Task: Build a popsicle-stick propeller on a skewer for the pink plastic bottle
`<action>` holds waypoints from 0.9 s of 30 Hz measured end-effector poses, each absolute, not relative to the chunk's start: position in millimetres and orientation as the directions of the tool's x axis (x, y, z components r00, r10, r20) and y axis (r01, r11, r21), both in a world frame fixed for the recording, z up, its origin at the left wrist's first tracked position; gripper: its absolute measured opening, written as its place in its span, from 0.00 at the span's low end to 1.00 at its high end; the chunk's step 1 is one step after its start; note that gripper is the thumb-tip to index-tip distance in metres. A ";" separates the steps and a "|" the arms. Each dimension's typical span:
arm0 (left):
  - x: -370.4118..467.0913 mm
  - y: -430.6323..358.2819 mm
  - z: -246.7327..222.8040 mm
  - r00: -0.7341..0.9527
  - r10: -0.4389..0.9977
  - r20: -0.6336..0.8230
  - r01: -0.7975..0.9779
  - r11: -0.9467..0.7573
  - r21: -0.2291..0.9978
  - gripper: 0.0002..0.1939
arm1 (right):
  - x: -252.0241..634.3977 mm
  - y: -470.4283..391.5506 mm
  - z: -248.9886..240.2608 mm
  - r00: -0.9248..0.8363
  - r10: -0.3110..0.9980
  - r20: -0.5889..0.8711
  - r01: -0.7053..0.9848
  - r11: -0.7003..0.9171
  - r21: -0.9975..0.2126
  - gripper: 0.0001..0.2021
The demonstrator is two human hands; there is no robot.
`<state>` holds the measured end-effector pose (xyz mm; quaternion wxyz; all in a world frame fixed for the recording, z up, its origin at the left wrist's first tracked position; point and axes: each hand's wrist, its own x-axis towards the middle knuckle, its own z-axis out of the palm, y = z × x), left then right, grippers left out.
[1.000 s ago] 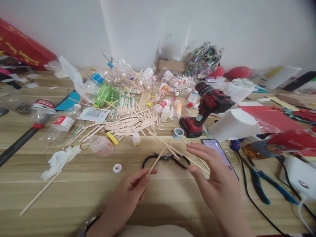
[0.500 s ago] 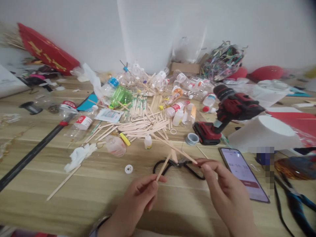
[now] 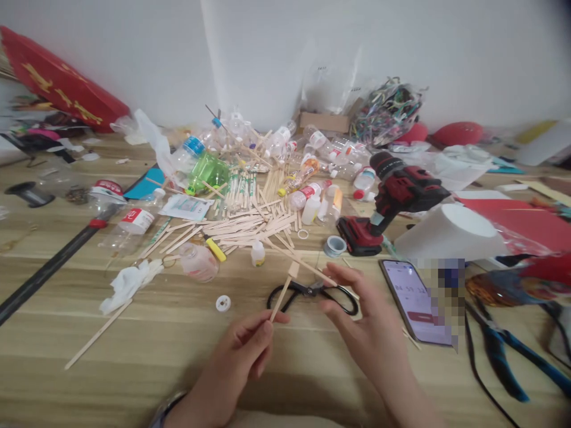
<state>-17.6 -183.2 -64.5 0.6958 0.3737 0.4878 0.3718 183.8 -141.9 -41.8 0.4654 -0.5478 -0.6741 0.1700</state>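
Observation:
A slim wooden craft stick [image 3: 281,297] is pinched between the thumb and fingers of my left hand [image 3: 247,345]. It slants up and away; its far end meets a wider pale wooden piece [image 3: 293,269], and I cannot tell whether they are joined. My right hand [image 3: 370,333] has its thumb and fingers apart. Near its fingertips lies the end of another long wooden stick [image 3: 307,265], which reaches back toward the stick pile. Beneath both sticks are black-handled scissors [image 3: 313,290], partly covered by my right hand.
Behind are a pile of wooden sticks [image 3: 250,229], several plastic bottles [image 3: 307,193] and a small white bottle [image 3: 257,254]. A red-black cordless drill [image 3: 401,193], a phone [image 3: 408,303] and blue-handled pliers [image 3: 504,351] occupy the right. On the left lies a black pole [image 3: 49,270].
My right hand has opened and let go of the long stick's end. My left hand still holds its stick. The whole view has shifted slightly.

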 end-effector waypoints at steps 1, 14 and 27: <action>-17.6 -183.6 -64.2 0.249 0.881 -0.403 -0.148 0.446 0.883 0.30 | 180.1 -140.1 -40.8 0.026 0.899 0.437 0.582 0.341 -0.738 0.16; -19.3 -183.4 -69.3 0.201 0.877 -0.436 -0.125 0.464 0.877 0.30 | 202.0 -140.5 -47.3 0.171 0.968 0.184 -0.062 0.197 -0.978 0.10; -18.4 -185.8 -67.5 0.196 0.882 -0.427 -0.083 0.449 0.890 0.27 | 166.4 -138.5 -41.2 -0.013 0.990 -0.142 -0.207 -0.142 -0.968 0.17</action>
